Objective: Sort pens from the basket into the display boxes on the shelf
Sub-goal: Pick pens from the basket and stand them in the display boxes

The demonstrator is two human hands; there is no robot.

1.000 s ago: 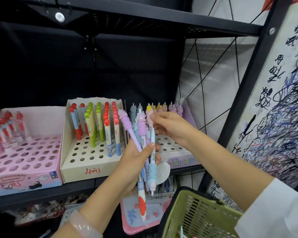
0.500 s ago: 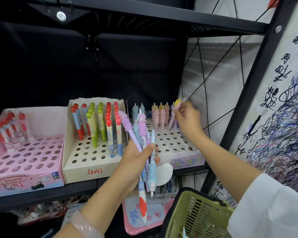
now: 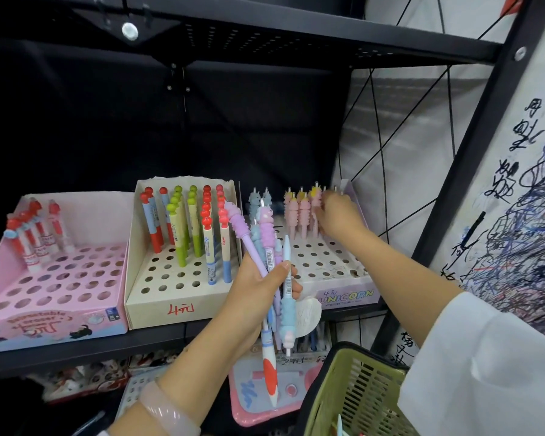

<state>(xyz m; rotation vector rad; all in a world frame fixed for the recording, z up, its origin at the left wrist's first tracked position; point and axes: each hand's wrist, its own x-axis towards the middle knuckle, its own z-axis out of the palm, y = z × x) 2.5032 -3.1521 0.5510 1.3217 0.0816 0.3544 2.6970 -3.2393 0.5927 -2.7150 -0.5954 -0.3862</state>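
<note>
Left hand (image 3: 258,287) grips a bundle of pens (image 3: 269,262), thumb curled across the front; the bundle fans upward and hangs below the palm, held in front of the shelf edge (image 3: 85,347). I count a purple unicorn pen, a pink one, a blue one and a white-barrelled one in it, but not the full number.

Right hand (image 3: 337,215) reaches to the far right corner of the unicorn display box (image 3: 346,297), fingers curled among the pink pens (image 3: 299,215) standing in its back row. The hand is motion-blurred; I cannot tell whether it pinches one.

Left of that box stands the beige display box (image 3: 158,306), with red-, green- and blue-ended pens upright in its far rows. Further left, the pink display box (image 3: 54,322) has a few red-topped pens in its far left corner.

Green basket (image 3: 356,391) sits near right, below the right forearm; its contents are mostly cut off.
</note>
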